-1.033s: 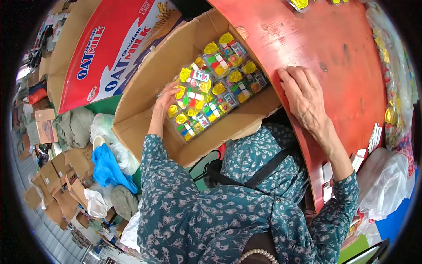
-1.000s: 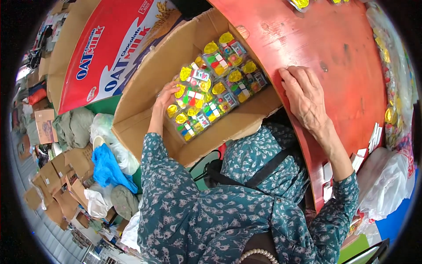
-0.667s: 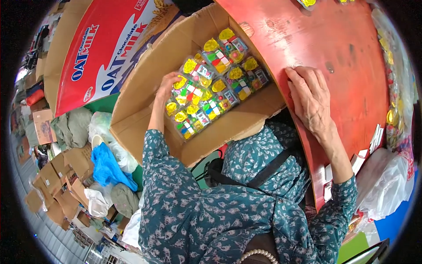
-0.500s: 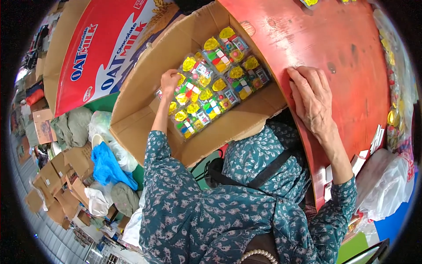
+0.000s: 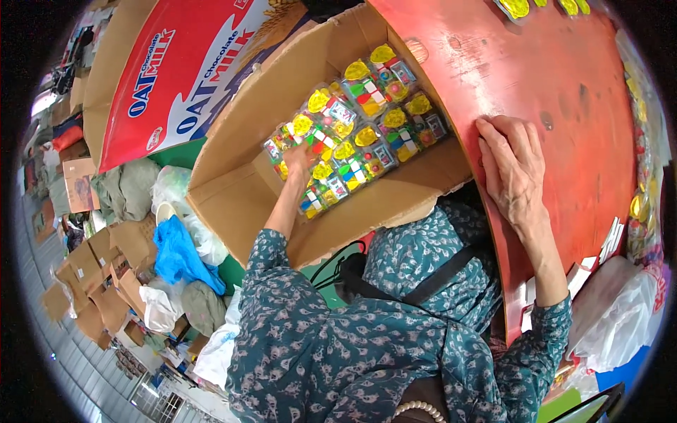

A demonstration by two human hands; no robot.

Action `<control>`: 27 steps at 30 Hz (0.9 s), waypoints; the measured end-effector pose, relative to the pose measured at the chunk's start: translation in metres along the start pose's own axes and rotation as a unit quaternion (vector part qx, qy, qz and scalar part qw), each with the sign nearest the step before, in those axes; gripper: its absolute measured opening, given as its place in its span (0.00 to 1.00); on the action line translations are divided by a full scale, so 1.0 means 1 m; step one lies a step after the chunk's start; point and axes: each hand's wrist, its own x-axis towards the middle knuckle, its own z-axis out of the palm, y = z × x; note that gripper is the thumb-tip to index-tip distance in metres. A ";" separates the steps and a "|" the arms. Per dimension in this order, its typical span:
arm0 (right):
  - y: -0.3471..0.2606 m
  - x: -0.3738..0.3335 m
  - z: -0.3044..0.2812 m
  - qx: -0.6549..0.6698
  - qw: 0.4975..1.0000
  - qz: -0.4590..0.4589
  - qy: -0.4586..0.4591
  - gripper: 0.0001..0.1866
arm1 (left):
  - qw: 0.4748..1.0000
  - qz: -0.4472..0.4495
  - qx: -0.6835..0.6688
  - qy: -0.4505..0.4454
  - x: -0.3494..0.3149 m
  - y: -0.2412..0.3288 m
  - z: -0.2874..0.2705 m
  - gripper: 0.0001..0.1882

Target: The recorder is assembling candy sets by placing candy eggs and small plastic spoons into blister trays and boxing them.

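Inside a tall brown cardboard box, clear plastic packs of small colourful toys lie in rows, each with yellow, red, green, blue and white pieces. My left hand reaches down into the box and touches the packs on its left side. Its fingertips are lost among the bright pieces, so their grip is unclear. My right hand rests on the red tabletop near its left edge, fingers loosely bent and apart, holding nothing.
More packs with yellow pieces lie at the table's far edge. Filled clear bags line the right, above a white plastic bag. A large red and white carton stands beyond the box. Left are a blue bag and flattened cardboard.
My left hand has moved from the box's left side inward, lower over the packs. The whole view has shifted slightly. My right hand stays on the table.
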 end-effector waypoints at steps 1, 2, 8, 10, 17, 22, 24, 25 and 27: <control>-0.001 0.001 0.000 -0.001 1.000 0.002 -0.003 0.14 | 1.000 0.002 -0.016 0.013 -0.003 0.004 0.004 0.12; -0.001 0.001 -0.001 -0.002 1.000 0.005 -0.006 0.14 | 1.000 0.003 -0.014 0.012 0.000 0.004 0.005 0.12; -0.001 0.002 -0.001 0.027 1.000 0.006 -0.003 0.14 | 0.998 0.043 0.006 0.035 0.014 0.018 0.001 0.16; -0.001 0.002 -0.001 0.027 1.000 0.004 -0.003 0.14 | 0.998 0.066 0.010 0.012 0.029 0.015 -0.009 0.16; 0.000 0.000 -0.001 0.025 1.000 0.005 -0.002 0.14 | 0.987 0.120 0.098 0.046 0.023 0.025 0.000 0.17; 0.002 -0.001 0.000 0.028 1.000 0.008 0.000 0.14 | 0.973 0.155 0.161 0.058 0.019 0.026 0.010 0.20; -0.001 0.003 -0.001 0.034 0.999 0.004 0.005 0.14 | 0.976 0.165 0.124 0.064 0.024 0.024 -0.003 0.21; 0.000 0.002 -0.001 0.033 0.999 0.008 0.002 0.14 | 0.982 0.146 0.109 0.055 0.021 0.025 -0.001 0.21; 0.001 0.002 -0.001 0.031 0.999 0.013 0.001 0.14 | 0.968 0.187 0.147 0.078 0.012 0.024 -0.002 0.21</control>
